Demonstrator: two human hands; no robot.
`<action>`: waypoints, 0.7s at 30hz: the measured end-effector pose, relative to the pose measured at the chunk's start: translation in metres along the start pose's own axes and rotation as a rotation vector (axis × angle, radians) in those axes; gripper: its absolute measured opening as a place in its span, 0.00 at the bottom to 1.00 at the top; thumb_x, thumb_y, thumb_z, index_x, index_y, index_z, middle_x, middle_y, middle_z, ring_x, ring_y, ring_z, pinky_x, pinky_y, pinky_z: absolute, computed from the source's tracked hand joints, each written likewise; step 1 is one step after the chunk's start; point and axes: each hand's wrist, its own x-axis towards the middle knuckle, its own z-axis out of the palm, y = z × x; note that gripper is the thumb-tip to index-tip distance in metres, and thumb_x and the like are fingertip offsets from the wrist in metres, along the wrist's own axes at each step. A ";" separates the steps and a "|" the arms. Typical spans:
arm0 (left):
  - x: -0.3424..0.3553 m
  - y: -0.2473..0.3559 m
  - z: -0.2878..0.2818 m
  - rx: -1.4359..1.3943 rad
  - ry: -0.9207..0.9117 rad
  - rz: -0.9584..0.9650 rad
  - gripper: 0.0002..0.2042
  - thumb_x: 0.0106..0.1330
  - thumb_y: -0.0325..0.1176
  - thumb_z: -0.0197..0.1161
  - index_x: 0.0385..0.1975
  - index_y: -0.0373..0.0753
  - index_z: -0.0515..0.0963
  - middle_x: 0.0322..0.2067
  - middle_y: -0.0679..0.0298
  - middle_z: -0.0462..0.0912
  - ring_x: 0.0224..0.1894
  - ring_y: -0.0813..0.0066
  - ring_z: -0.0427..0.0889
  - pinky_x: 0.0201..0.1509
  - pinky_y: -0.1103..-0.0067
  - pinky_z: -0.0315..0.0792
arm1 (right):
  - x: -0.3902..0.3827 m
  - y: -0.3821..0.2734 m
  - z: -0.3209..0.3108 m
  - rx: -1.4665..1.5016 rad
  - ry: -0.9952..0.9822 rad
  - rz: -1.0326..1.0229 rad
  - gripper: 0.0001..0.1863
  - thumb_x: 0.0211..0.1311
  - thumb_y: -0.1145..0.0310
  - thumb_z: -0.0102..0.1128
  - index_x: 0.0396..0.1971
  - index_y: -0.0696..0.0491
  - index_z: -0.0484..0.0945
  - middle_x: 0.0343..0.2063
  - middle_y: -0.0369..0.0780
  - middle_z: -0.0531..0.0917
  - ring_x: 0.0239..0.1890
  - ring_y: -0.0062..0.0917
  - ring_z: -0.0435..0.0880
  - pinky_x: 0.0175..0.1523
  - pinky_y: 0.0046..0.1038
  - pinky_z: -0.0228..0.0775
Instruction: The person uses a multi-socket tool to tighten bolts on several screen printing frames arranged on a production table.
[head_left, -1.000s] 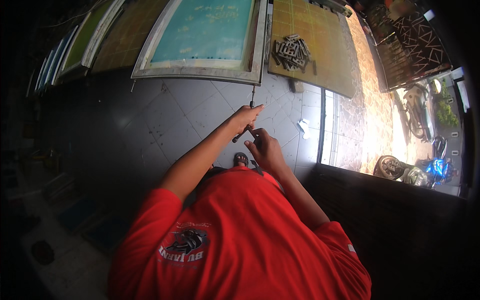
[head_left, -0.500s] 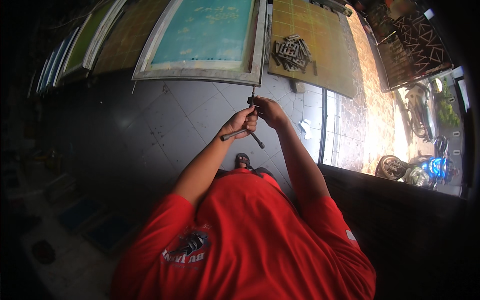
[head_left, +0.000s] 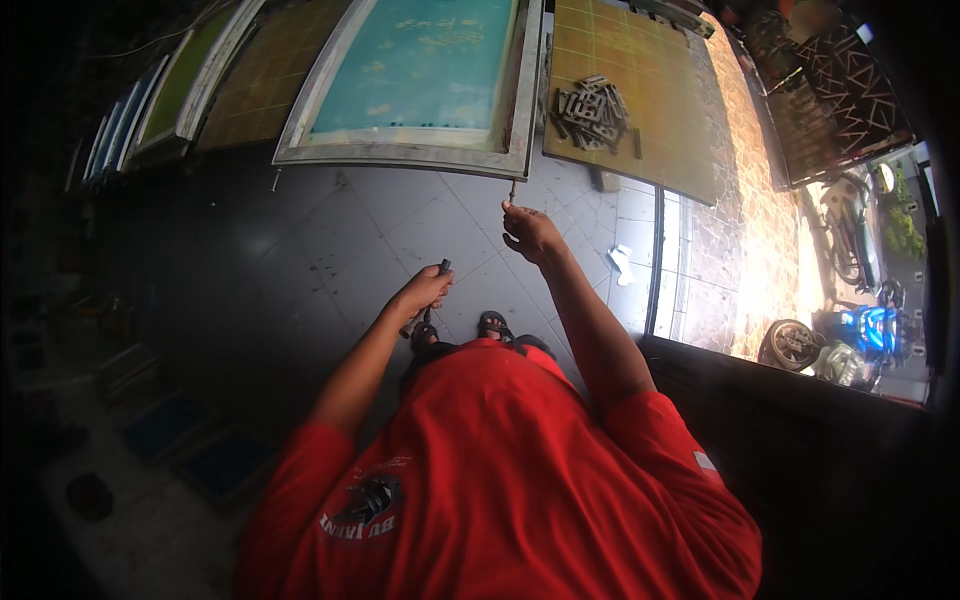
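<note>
Metal wrench (head_left: 445,267), clasped in your left hand (head_left: 424,291) above the floor (head_left: 365,225); your right hand (head_left: 532,235) meets the bolt (head_left: 514,189) below the frame (head_left: 400,154), its grip on it impossible to tell.

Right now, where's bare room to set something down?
Bare: right side of yellowish board, past hardware pile; grey floor between left hand and framed screen. Crowded: the pile, and the screen's near right corner, with right hand and rod.

Left hand (head_left: 424,291) curled, right hand (head_left: 535,235) extended
</note>
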 end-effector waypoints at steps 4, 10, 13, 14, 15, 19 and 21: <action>-0.020 -0.040 -0.034 -0.023 0.132 -0.024 0.10 0.69 0.38 0.46 0.27 0.42 0.65 0.14 0.75 0.60 0.14 0.86 0.57 0.18 0.84 0.57 | -0.033 -0.013 0.026 0.143 -0.047 0.074 0.07 0.63 0.62 0.53 0.33 0.49 0.73 0.30 0.30 0.76 0.33 0.15 0.72 0.45 0.26 0.65; -0.044 -0.114 -0.074 -0.116 0.386 -0.041 0.11 0.68 0.40 0.49 0.27 0.41 0.66 0.14 0.73 0.62 0.12 0.86 0.59 0.16 0.83 0.58 | -0.026 0.009 0.006 0.276 -0.105 0.042 0.09 0.66 0.63 0.47 0.39 0.50 0.72 0.34 0.30 0.78 0.34 0.16 0.73 0.50 0.27 0.63; -0.056 -0.159 -0.088 -0.141 0.479 -0.145 0.11 0.67 0.40 0.49 0.25 0.41 0.66 0.14 0.73 0.63 0.11 0.84 0.60 0.16 0.82 0.58 | -0.040 0.004 0.023 0.336 -0.134 0.030 0.09 0.66 0.63 0.47 0.39 0.50 0.72 0.33 0.30 0.77 0.33 0.15 0.73 0.50 0.27 0.63; -0.060 -0.174 -0.093 -0.108 0.499 -0.179 0.11 0.67 0.39 0.50 0.25 0.41 0.67 0.15 0.72 0.64 0.12 0.82 0.61 0.16 0.81 0.59 | -0.044 0.002 0.028 0.357 -0.155 0.033 0.09 0.66 0.63 0.48 0.39 0.50 0.72 0.32 0.29 0.77 0.33 0.14 0.72 0.50 0.27 0.63; -0.063 -0.189 -0.097 -0.075 0.519 -0.210 0.11 0.67 0.39 0.50 0.25 0.41 0.67 0.15 0.71 0.65 0.13 0.81 0.62 0.17 0.80 0.60 | -0.043 0.003 0.026 0.350 -0.170 0.024 0.08 0.66 0.63 0.48 0.38 0.50 0.72 0.32 0.29 0.77 0.32 0.14 0.72 0.50 0.27 0.63; -0.075 -0.243 -0.101 0.071 0.611 -0.286 0.12 0.66 0.41 0.50 0.26 0.38 0.69 0.17 0.68 0.67 0.17 0.77 0.66 0.21 0.77 0.62 | -0.031 0.011 0.018 0.306 -0.144 0.004 0.08 0.64 0.61 0.52 0.34 0.49 0.73 0.30 0.28 0.75 0.30 0.13 0.70 0.50 0.27 0.63; -0.081 -0.258 -0.099 0.143 0.658 -0.310 0.13 0.65 0.42 0.51 0.28 0.37 0.71 0.18 0.66 0.68 0.19 0.76 0.67 0.23 0.76 0.64 | -0.026 0.015 0.014 0.281 -0.119 -0.008 0.09 0.63 0.58 0.53 0.32 0.48 0.74 0.30 0.28 0.75 0.29 0.13 0.70 0.50 0.27 0.63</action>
